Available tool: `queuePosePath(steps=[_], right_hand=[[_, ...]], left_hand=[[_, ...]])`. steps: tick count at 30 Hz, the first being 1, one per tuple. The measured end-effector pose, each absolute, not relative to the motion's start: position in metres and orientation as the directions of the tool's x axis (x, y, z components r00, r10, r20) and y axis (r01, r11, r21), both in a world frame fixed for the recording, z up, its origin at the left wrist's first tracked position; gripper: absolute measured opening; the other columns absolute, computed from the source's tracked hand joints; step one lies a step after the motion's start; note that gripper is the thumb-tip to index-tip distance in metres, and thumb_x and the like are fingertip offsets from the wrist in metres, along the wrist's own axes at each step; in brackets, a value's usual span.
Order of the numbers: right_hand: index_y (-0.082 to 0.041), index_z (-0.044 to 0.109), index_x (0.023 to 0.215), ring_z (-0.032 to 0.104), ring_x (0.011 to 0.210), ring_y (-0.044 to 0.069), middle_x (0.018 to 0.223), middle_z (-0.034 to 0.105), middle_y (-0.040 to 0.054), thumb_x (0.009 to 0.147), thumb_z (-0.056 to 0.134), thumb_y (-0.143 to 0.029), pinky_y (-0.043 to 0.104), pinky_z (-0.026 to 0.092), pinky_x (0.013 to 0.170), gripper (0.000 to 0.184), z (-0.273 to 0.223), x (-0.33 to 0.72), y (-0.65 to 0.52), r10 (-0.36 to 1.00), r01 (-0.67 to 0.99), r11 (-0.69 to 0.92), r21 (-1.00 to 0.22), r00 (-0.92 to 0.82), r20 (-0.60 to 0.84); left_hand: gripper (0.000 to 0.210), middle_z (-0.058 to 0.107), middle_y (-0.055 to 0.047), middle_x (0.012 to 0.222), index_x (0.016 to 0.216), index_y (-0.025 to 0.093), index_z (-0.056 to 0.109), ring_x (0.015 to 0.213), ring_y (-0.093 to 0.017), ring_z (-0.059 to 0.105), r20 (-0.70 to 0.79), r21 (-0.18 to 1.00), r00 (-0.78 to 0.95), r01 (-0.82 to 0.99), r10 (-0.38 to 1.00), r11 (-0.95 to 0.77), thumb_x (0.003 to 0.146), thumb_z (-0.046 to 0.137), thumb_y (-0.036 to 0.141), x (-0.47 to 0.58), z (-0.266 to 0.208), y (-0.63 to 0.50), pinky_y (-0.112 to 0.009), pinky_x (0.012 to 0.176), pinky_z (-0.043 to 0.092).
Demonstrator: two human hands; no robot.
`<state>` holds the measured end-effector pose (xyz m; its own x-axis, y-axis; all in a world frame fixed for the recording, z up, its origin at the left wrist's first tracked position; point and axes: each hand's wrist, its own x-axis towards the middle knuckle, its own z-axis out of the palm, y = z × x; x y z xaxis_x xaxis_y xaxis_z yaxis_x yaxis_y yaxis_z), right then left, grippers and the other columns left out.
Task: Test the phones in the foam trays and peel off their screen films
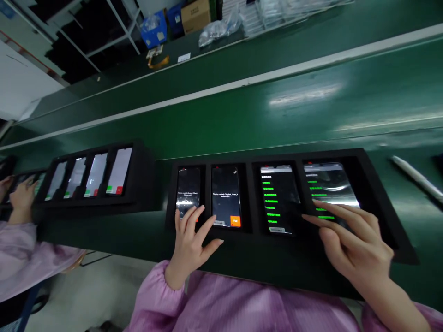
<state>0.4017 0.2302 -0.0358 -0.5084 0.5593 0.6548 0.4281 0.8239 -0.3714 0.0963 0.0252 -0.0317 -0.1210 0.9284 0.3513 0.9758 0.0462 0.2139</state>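
Before me lies a black tray (249,184) with smartphones set in its slots, screens lit. My left hand (192,235) has its fingers spread over the lower part of the leftmost smartphone (188,182). Beside it, the second smartphone (224,184) shows "Playing melody" text and an orange "Fail" button. Green lines of text fill the screens of the third smartphone (280,198) and the rightmost smartphone (323,182). My right hand (356,240) hovers over or touches the rightmost one, fingers stretched out, holding nothing; whether the fingertips make contact I cannot tell.
On the left, another black tray (136,184) holds several smartphones with pale screens. A co-worker's hand (22,193) is past it. A white pen-like stick (415,175) lies at right. Blue bins (154,30), a cardboard box (195,17) and plastic bags (221,30) stand behind.
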Motion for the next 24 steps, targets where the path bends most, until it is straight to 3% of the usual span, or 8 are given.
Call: queuePosePath(steps=[5, 11, 21, 24], right_hand=[[-0.031, 0.075, 0.111, 0.067, 0.106, 0.033, 0.124, 0.073, 0.0078, 0.098, 0.056, -0.012, 0.054, 0.053, 0.091, 0.030, -0.037, 0.400, 0.228, 0.597, 0.452, 0.796, -0.404, -0.473, 0.648], [-0.022, 0.075, 0.105, 0.068, 0.099, 0.030, 0.117, 0.075, 0.0114, 0.101, 0.056, -0.010, 0.049, 0.053, 0.088, 0.022, -0.036, 0.398, 0.232, 0.506, 0.436, 0.849, -0.299, -0.509, 0.696], [-0.019, 0.075, 0.103, 0.068, 0.097, 0.028, 0.113, 0.074, 0.0128, 0.100, 0.057, -0.007, 0.045, 0.053, 0.086, 0.021, -0.033, 0.395, 0.232, 0.482, 0.430, 0.860, -0.274, -0.512, 0.711], [-0.019, 0.074, 0.103, 0.068, 0.097, 0.029, 0.113, 0.074, 0.0128, 0.099, 0.057, -0.006, 0.046, 0.054, 0.085, 0.022, -0.033, 0.395, 0.231, 0.491, 0.440, 0.855, -0.275, -0.512, 0.705]], left_hand=[[0.045, 0.059, -0.014, 0.150, 0.145, 0.029, 0.063, 0.146, -0.033, 0.049, 0.382, 0.192, -0.102, 0.981, 0.919, 0.029, 0.104, 0.060, 0.048, 0.099, -0.029, 0.026, -0.060, 0.135, 0.014], [0.037, 0.058, -0.014, 0.149, 0.138, 0.023, 0.066, 0.147, -0.031, 0.047, 0.413, 0.202, -0.107, 0.979, 0.905, 0.024, 0.107, 0.056, 0.041, 0.104, -0.025, 0.029, -0.059, 0.134, 0.013], [0.033, 0.059, -0.014, 0.147, 0.131, 0.025, 0.071, 0.145, -0.030, 0.048, 0.431, 0.215, -0.126, 0.976, 0.894, 0.035, 0.105, 0.060, 0.042, 0.105, -0.028, 0.031, -0.061, 0.134, 0.011], [0.037, 0.057, -0.012, 0.152, 0.134, 0.028, 0.070, 0.146, -0.032, 0.046, 0.379, 0.188, -0.127, 0.980, 0.917, 0.058, 0.106, 0.057, 0.049, 0.109, -0.025, 0.031, -0.063, 0.133, 0.004]])
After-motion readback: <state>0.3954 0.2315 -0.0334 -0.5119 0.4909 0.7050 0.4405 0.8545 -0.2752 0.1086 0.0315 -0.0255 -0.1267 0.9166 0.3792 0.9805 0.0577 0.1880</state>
